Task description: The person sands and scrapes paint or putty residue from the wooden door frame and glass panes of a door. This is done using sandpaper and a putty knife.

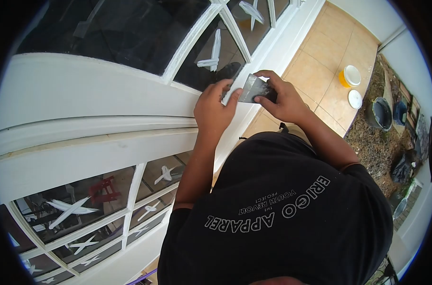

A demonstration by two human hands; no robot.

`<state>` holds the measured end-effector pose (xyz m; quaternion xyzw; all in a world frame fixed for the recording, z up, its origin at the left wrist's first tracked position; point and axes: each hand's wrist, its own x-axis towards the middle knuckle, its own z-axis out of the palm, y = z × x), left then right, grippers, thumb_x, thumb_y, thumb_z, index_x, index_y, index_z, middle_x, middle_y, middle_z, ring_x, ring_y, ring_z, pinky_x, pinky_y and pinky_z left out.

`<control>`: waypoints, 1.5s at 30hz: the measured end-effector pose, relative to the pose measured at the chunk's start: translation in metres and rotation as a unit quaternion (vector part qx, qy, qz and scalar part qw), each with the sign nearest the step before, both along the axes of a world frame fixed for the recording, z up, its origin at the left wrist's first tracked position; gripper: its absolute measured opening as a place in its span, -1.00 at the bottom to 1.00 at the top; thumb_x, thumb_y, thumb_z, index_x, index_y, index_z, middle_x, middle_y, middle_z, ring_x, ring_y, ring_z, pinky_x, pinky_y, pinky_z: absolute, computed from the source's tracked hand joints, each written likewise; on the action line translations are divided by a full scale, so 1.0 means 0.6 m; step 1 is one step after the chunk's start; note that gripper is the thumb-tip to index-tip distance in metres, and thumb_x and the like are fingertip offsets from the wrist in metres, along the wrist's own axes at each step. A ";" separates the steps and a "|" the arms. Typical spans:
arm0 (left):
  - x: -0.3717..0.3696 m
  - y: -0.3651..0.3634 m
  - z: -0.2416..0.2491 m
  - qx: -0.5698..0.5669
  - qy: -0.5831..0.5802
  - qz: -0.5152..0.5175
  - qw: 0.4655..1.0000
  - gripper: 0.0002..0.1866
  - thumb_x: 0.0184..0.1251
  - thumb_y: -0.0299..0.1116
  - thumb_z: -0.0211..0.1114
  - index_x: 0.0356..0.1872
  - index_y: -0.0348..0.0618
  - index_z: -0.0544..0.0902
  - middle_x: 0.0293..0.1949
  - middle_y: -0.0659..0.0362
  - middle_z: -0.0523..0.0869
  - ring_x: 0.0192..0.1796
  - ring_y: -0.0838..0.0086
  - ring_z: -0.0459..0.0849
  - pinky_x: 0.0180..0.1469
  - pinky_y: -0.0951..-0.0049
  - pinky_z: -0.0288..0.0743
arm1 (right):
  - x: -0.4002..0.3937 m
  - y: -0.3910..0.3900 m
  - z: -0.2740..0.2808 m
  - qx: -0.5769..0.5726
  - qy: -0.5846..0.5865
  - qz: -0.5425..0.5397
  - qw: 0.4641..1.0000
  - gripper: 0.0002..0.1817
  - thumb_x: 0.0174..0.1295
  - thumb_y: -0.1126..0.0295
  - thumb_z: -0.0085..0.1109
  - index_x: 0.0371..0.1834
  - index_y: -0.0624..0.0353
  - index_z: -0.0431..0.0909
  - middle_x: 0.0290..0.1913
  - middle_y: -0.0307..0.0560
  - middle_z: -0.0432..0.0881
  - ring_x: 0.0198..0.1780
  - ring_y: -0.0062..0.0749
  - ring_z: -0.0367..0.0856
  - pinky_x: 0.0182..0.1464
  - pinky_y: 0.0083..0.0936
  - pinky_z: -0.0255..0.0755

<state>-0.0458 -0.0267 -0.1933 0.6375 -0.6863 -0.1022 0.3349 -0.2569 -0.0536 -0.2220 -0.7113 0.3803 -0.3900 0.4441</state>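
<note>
My right hand [286,100] grips a putty knife with a wide grey metal blade [252,89], smeared dark near the fingers. The blade points left, toward my other hand. Closed around a flat, white-faced piece [234,87] with a dark edge is my left hand [214,107], its thumb in front; I cannot tell exactly what this piece is. The blade's edge meets or overlaps the white face. Both hands are close together in front of the white window frame [183,43], just below a dark glass pane [204,57] marked with white strokes.
Below left, more white-framed panes bear white crosses [71,210]. Tan floor tiles [323,45] run along the wall to the right. On them stand a yellow tub [345,79] and a white lid [355,99]. Beyond the tiles, a dark bucket [381,114] and a black bag [403,167] sit on soil.
</note>
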 end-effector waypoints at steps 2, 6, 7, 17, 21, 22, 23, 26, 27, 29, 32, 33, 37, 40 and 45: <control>0.016 -0.010 -0.006 0.031 0.095 0.043 0.994 -0.73 0.28 -0.33 0.45 -0.01 -0.08 0.72 -0.29 0.31 0.72 -0.49 0.74 0.37 -0.43 0.63 0.29 | -0.013 -0.004 -0.002 0.004 0.021 -0.030 0.999 -0.46 0.22 0.37 0.32 0.25 0.06 0.34 -0.45 0.06 0.63 -0.43 -0.18 0.64 -0.28 -0.37 0.47; 0.027 -0.007 0.004 0.127 0.268 0.014 0.955 -0.76 0.33 -0.36 0.41 -0.01 -0.13 0.71 -0.28 0.32 0.71 -0.49 0.74 0.32 -0.42 0.66 0.27 | -0.028 -0.005 -0.003 0.042 0.036 -0.065 0.996 -0.43 0.21 0.38 0.34 0.26 0.08 0.31 -0.43 0.08 0.62 -0.41 -0.18 0.66 -0.29 -0.37 0.46; 0.020 -0.004 0.005 0.126 0.279 0.023 0.952 -0.76 0.33 -0.36 0.41 -0.01 -0.13 0.71 -0.28 0.32 0.71 -0.49 0.74 0.32 -0.42 0.66 0.27 | -0.025 -0.002 0.001 0.046 0.018 -0.062 0.997 -0.42 0.22 0.39 0.34 0.28 0.09 0.29 -0.42 0.08 0.62 -0.40 -0.19 0.66 -0.29 -0.38 0.46; 0.037 0.034 -0.025 0.277 0.459 0.022 0.844 -0.70 0.52 -0.15 0.19 -0.19 -0.19 0.73 -0.44 0.27 0.67 -0.47 0.71 0.37 -0.36 0.65 0.31 | -0.007 0.002 -0.009 0.052 0.075 -0.085 0.992 -0.40 0.23 0.36 0.36 0.29 0.11 0.28 -0.39 -0.12 0.53 -0.48 -0.50 0.51 -0.42 -0.53 0.38; 0.017 0.057 -0.027 0.161 0.453 -0.051 0.876 -0.84 0.46 -0.31 0.29 -0.16 -0.18 0.70 -0.40 0.28 0.65 -0.47 0.70 0.36 -0.41 0.70 0.27 | -0.015 -0.002 0.023 0.320 -0.060 -0.008 0.946 -0.37 0.21 0.26 0.40 0.30 0.10 0.32 -0.11 -0.18 0.44 -0.47 -0.67 0.41 -0.52 -0.70 0.33; 0.013 0.064 -0.023 0.195 0.475 -0.045 0.857 -0.85 0.33 -0.40 0.41 -0.14 -0.18 0.70 -0.32 0.28 0.65 -0.39 0.73 0.44 -0.37 0.68 0.32 | -0.020 -0.004 0.021 0.342 -0.101 0.069 0.932 -0.29 0.16 0.12 0.43 0.31 0.13 0.32 -0.12 -0.17 0.46 -0.51 -0.67 0.43 -0.53 -0.72 0.31; 0.010 0.070 -0.017 0.191 0.481 -0.042 0.855 -0.85 0.33 -0.40 0.41 -0.14 -0.18 0.70 -0.32 0.28 0.65 -0.39 0.73 0.44 -0.37 0.68 0.32 | -0.024 -0.004 0.020 0.363 -0.143 0.144 0.909 -0.19 0.11 -0.02 0.46 0.32 0.16 0.31 -0.13 -0.16 0.48 -0.54 -0.67 0.45 -0.54 -0.73 0.30; -0.006 0.078 0.010 -0.019 0.279 -0.076 0.957 -0.64 0.02 -0.29 0.61 -0.11 -0.04 0.76 -0.16 0.21 0.68 -0.34 0.50 0.60 -0.33 0.52 0.43 | -0.031 -0.005 0.044 0.351 -0.135 0.230 0.897 -0.13 0.08 -0.07 0.45 0.33 0.24 0.33 -0.14 -0.19 0.47 -0.56 -0.67 0.43 -0.54 -0.75 0.31; -0.008 0.080 0.020 -0.019 0.285 -0.072 0.956 -0.64 0.02 -0.29 0.61 -0.11 -0.04 0.76 -0.16 0.21 0.68 -0.34 0.50 0.60 -0.33 0.52 0.43 | -0.034 -0.004 0.054 0.368 -0.146 0.286 0.872 -0.23 0.16 0.03 0.42 0.34 0.21 0.35 -0.13 -0.22 0.45 -0.55 -0.66 0.42 -0.53 -0.74 0.33; -0.010 0.082 0.046 -0.101 0.196 -0.088 0.971 -0.60 -0.04 -0.27 0.62 -0.11 -0.02 0.77 -0.15 0.22 0.68 -0.29 0.42 0.64 -0.29 0.45 0.49 | -0.037 0.006 0.063 0.364 -0.167 0.305 0.864 -0.33 0.31 -0.06 0.23 0.24 0.30 0.40 -0.16 -0.12 0.57 -0.56 -0.61 0.50 -0.58 -0.72 0.36; -0.013 0.077 0.038 -0.145 0.159 -0.101 0.971 -0.61 -0.05 -0.27 0.61 -0.11 -0.02 0.78 -0.20 0.23 0.70 -0.28 0.40 0.66 -0.26 0.43 0.52 | -0.043 0.017 0.072 0.432 -0.109 0.278 0.851 -0.41 0.56 -0.06 -0.27 0.03 0.32 0.50 -0.17 0.07 0.71 -0.58 -0.57 0.56 -0.64 -0.74 0.35; -0.016 0.077 0.037 -0.153 0.139 -0.112 0.972 -0.62 -0.04 -0.27 0.60 -0.12 -0.03 0.78 -0.23 0.22 0.71 -0.29 0.39 0.66 -0.26 0.43 0.52 | -0.043 0.016 0.070 0.433 -0.105 0.279 0.851 -0.41 0.56 -0.06 -0.27 0.03 0.32 0.50 -0.17 0.07 0.71 -0.58 -0.57 0.56 -0.64 -0.74 0.35; -0.030 0.078 0.042 -0.094 0.225 -0.109 0.964 -0.66 0.01 -0.26 0.59 -0.16 -0.07 0.77 -0.33 0.19 0.72 -0.32 0.38 0.67 -0.29 0.45 0.51 | -0.038 0.016 0.074 0.407 -0.055 0.294 0.863 -0.43 0.56 -0.06 -0.25 0.02 0.30 0.53 -0.21 -0.05 0.72 -0.56 -0.58 0.54 -0.62 -0.74 0.32; -0.030 0.077 0.051 0.040 0.279 -0.105 0.954 -0.71 0.16 -0.40 0.54 -0.10 -0.22 0.73 -0.41 0.19 0.69 -0.43 0.60 0.61 -0.41 0.60 0.45 | -0.035 0.007 0.092 0.372 0.027 0.316 0.873 -0.43 0.56 -0.05 -0.23 0.00 0.29 0.56 -0.23 -0.10 0.73 -0.56 -0.61 0.52 -0.60 -0.74 0.31; -0.015 0.064 0.047 0.256 0.541 -0.100 0.795 -0.73 0.47 -0.21 0.28 -0.20 -0.26 0.72 -0.41 0.22 0.70 -0.38 0.63 0.61 -0.35 0.57 0.47 | -0.027 0.004 0.099 0.370 0.070 0.323 0.868 -0.43 0.56 -0.04 -0.21 -0.05 0.29 0.60 -0.24 -0.13 0.73 -0.57 -0.65 0.49 -0.60 -0.73 0.30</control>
